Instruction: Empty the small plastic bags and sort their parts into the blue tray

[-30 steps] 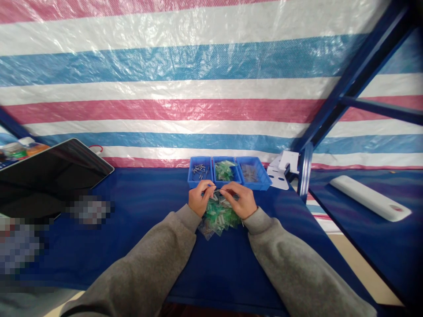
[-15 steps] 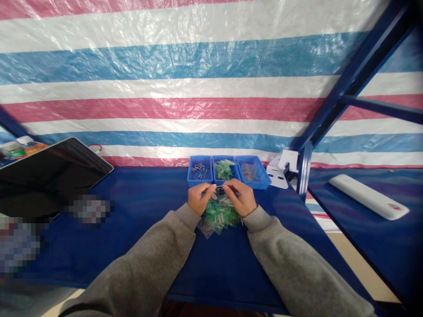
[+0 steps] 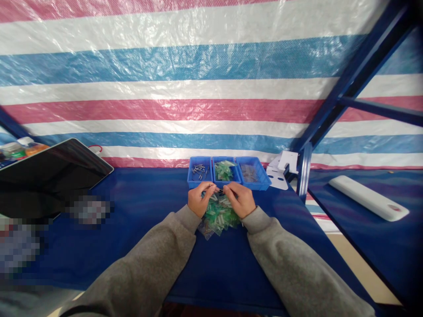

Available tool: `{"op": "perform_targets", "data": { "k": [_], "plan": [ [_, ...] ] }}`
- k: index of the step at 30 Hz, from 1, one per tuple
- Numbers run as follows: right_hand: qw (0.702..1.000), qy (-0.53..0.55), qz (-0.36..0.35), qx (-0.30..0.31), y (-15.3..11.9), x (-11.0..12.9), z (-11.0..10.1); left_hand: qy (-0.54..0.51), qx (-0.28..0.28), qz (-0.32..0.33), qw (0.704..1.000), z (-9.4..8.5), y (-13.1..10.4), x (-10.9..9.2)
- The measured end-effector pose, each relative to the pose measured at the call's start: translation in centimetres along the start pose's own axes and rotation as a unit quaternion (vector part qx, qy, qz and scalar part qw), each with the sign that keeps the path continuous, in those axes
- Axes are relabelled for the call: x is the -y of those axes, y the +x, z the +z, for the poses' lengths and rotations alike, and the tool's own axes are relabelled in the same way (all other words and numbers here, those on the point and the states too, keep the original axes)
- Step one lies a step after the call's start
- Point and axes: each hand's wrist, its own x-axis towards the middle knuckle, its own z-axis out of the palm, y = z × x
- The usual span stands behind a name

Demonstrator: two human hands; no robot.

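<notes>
My left hand (image 3: 200,199) and my right hand (image 3: 241,200) face each other with fingers pinched, their tips nearly touching. Between the fingertips is something small and dark, too small to name. Under and between the hands lies a pile of small green and clear plastic packets (image 3: 220,219). Behind them stand three blue trays: the left tray (image 3: 200,180) holds thin metal pieces, the middle tray (image 3: 226,159) green packets, and the right tray (image 3: 260,186) clear packets.
A dark-screened monitor (image 3: 56,176) lies tilted at the left, beside bottles (image 3: 29,144). White cut card (image 3: 278,178) leans near a blue metal post (image 3: 303,171). A long white object (image 3: 368,197) rests on the right table.
The fingers have shifted slightly. The thin light piece that spanned the fingertips no longer shows clearly, and a small dark piece shows there. The view has tilted a little.
</notes>
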Motion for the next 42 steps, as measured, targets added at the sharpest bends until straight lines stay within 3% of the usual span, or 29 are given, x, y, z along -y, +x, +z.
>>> {"op": "perform_targets", "data": {
  "k": [4,7,10,14,25,33,42],
  "plan": [
    [0.997,0.002,0.005,-0.072,0.03,-0.02,-0.32,0.048,-0.013,0.002,0.999,0.13,0.07,0.45],
    [0.996,0.011,0.001,-0.088,0.0,0.02,-0.39,0.032,-0.047,-0.017,0.998,0.3,0.07,0.83],
    [0.996,0.016,-0.002,-0.084,-0.04,0.01,-0.34,0.003,-0.049,-0.021,0.999,0.34,0.04,0.96],
    [0.997,0.025,-0.002,-0.073,-0.02,-0.02,-0.32,-0.013,-0.012,-0.011,1.0,0.19,0.01,0.87],
    [0.998,0.053,-0.031,0.007,-0.06,0.21,0.0,0.004,0.035,-0.014,0.999,0.32,-0.24,0.61],
    [1.0,0.013,-0.004,0.014,-0.15,0.0,-0.07,-0.031,0.013,-0.007,0.999,0.38,-0.06,0.93],
    [0.999,0.036,-0.002,0.005,-0.05,0.09,0.05,0.019,0.015,-0.042,0.999,0.29,-0.05,0.92]
  ]
}}
